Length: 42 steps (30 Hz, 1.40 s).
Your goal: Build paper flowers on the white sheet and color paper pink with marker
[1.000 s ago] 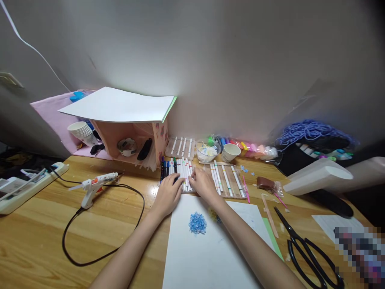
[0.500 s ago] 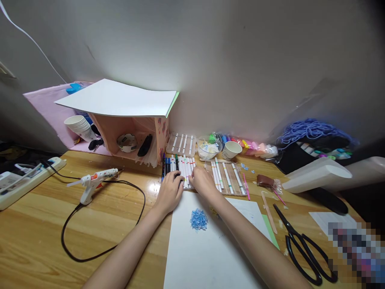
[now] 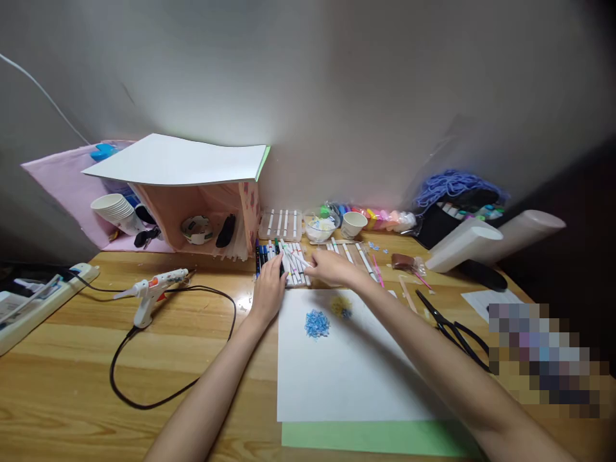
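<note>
A row of white markers (image 3: 294, 266) lies in a clear tray at the far edge of a white sheet (image 3: 346, 366). My left hand (image 3: 269, 290) rests with curled fingers on the tray's near left end, by the dark markers. My right hand (image 3: 333, 268) reaches in from the right, its fingers pinched on a white marker (image 3: 292, 255) that lies askew across the row. A small pile of blue crumbs (image 3: 316, 324) and a smaller yellow pile (image 3: 341, 306) sit on the sheet just below my hands.
A glue gun (image 3: 154, 292) with a looping black cord lies to the left, near a power strip (image 3: 38, 301). Black scissors (image 3: 452, 330) lie to the right. A pink box (image 3: 192, 221), paper cups (image 3: 115, 208), a cup (image 3: 353, 224) and purple yarn (image 3: 457, 186) line the wall. A green sheet (image 3: 375, 437) peeks from under the white sheet.
The view has pulled back and shifted. My right hand moved slightly right and a marker now lies tilted across the row at its fingertips. The yellow pile is now uncovered.
</note>
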Available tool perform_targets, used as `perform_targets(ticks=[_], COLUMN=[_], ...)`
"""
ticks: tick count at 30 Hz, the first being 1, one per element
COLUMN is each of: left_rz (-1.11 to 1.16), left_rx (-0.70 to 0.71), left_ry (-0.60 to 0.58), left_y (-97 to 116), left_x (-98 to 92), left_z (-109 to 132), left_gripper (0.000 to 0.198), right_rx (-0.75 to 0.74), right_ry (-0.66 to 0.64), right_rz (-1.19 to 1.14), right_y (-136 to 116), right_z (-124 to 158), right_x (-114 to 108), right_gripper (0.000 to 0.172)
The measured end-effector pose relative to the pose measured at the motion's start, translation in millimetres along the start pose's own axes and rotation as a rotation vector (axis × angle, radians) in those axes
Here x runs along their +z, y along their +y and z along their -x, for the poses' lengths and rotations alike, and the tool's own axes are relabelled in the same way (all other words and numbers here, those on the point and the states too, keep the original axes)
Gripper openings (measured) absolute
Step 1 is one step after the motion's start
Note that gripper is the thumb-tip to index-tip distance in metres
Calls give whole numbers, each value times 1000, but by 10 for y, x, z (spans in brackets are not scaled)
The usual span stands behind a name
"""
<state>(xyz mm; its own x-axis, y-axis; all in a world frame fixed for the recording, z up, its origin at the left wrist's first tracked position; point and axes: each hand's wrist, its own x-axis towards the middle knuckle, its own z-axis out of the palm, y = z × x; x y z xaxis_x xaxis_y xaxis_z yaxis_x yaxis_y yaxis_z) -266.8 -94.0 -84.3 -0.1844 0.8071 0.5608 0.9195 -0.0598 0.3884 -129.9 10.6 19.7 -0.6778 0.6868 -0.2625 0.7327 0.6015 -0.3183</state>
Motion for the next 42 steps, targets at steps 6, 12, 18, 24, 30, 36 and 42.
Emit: perform_targets(ticks=[6,12,18,24,30,36,42], left_rz=[-90,-93,16,785,706,133,125], left_rx=[370,614,616,206,145,622,763], left_ry=[-117,-126,-498,-1397,-1051,-564,-452], left_y=[303,1007,1595,1693,1478,1552,1611], left_x=[-134,-223,-246,-649,-382,419,361], left_z=[28,213,324,236,330,532,715], left_gripper=[19,29,37,47,43,26,29], right_rx=[-221,-171,-291,-539,-164,-133,-136], right_ry=[75,159,-31,-55,529,388,362], right_rz=[-323,-1139,-1348,-1286,-1258,-1076,-1196], right_y=[557,899,1094,1357,1815,1751,1761], right_z=[983,1640,1843,2315,2162,1488,1447], right_x=[117,455,695,498,390,884,993], right_gripper=[8,29,23,14,9,24,24])
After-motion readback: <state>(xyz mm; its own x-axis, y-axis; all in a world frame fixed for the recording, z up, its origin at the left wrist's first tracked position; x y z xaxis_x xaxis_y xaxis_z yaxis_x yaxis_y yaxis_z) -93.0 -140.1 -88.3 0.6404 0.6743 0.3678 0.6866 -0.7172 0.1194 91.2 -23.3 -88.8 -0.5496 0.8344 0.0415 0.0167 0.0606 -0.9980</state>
